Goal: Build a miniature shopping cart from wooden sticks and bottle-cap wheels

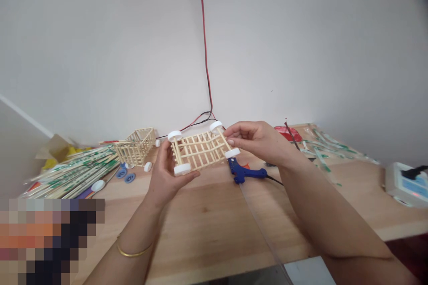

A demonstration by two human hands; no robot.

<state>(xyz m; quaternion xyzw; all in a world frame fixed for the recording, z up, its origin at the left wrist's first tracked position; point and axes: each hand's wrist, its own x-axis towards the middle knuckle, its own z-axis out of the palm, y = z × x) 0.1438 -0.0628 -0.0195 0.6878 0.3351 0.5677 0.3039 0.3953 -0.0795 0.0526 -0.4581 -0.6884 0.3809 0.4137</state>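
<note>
Between my hands, raised above the table, is a small cart built of thin wooden sticks (200,150), tilted so its underside and white bottle-cap wheels face me. My left hand (164,173) wraps round its left end, thumb along the lower edge. At the right end, my right hand (249,139) pinches near the stick axle between two white wheels; the fingertips are partly hidden. Just below that end lies a blue hot glue gun (245,173) on the table, its cord running right.
A second stick frame (136,146) stands at the left, beside packs of wooden sticks (83,171) and blue caps (129,178). Clear wrappers (323,147) and a red packet (288,133) lie at the back right. A white power strip (406,183) sits at the right edge.
</note>
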